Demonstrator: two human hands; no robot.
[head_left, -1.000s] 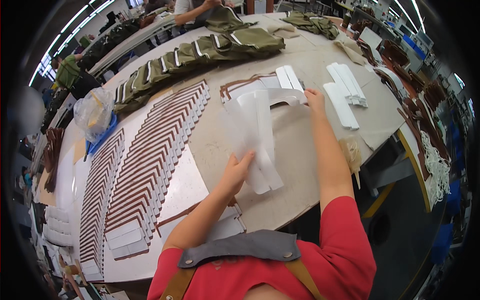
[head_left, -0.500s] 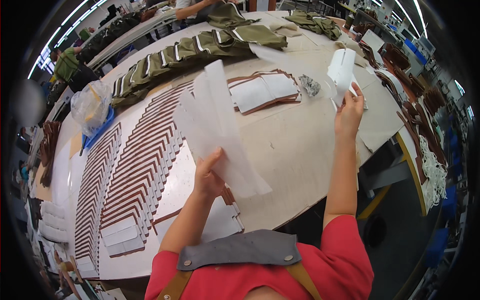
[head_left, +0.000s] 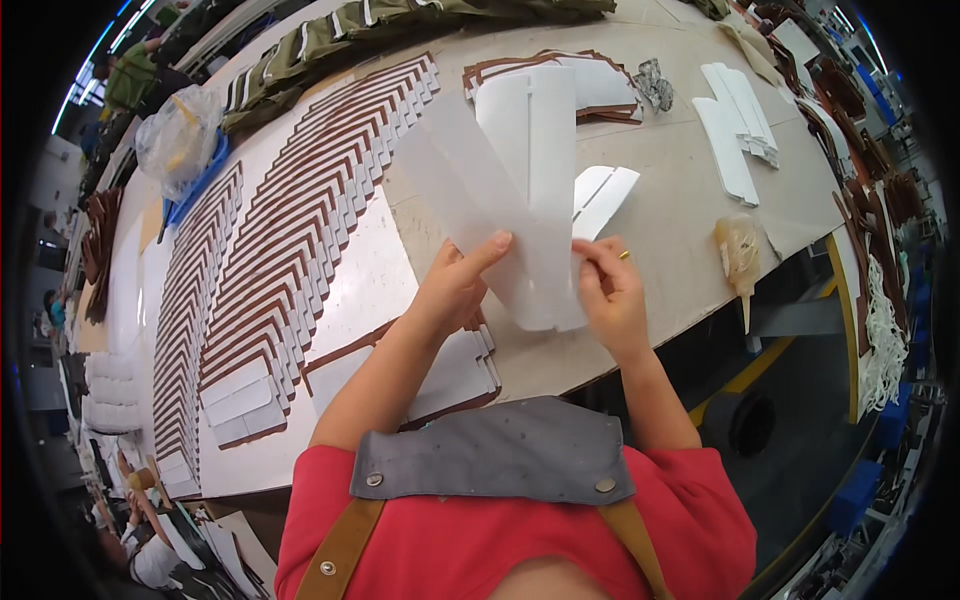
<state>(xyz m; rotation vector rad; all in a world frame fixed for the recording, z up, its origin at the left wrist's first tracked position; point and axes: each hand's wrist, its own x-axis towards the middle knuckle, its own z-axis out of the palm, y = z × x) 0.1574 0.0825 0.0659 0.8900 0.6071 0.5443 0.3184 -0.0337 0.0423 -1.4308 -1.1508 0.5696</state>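
Observation:
My left hand (head_left: 455,285) is closed on translucent white strips (head_left: 445,165), its thumb pressed flat over them. Fanned out beside these, a white slotted sheet (head_left: 550,120) stands up between my hands. My right hand (head_left: 612,300), with a ring on one finger, pinches at the right edge of that sheet. A smaller white slotted piece (head_left: 608,192) shows just beyond my right fingertips; whether they touch it is hidden. Behind the sheets lies a stack of brown-edged white panels (head_left: 605,90). Several loose white strips (head_left: 735,130) lie farther right.
Rows of overlapping brown-edged pieces (head_left: 310,220) cover the left of the table (head_left: 660,250). A squeeze bottle (head_left: 738,255) lies by the right edge, a crumpled grey wad (head_left: 655,85) farther back. A blue tray (head_left: 205,180) holds a plastic bag (head_left: 180,135). Olive fabric (head_left: 350,30) lies behind.
My right hand has come from the far right back towards my left hand, bringing a white slotted sheet. The strips in my left hand have shifted slightly right. The view has tipped down.

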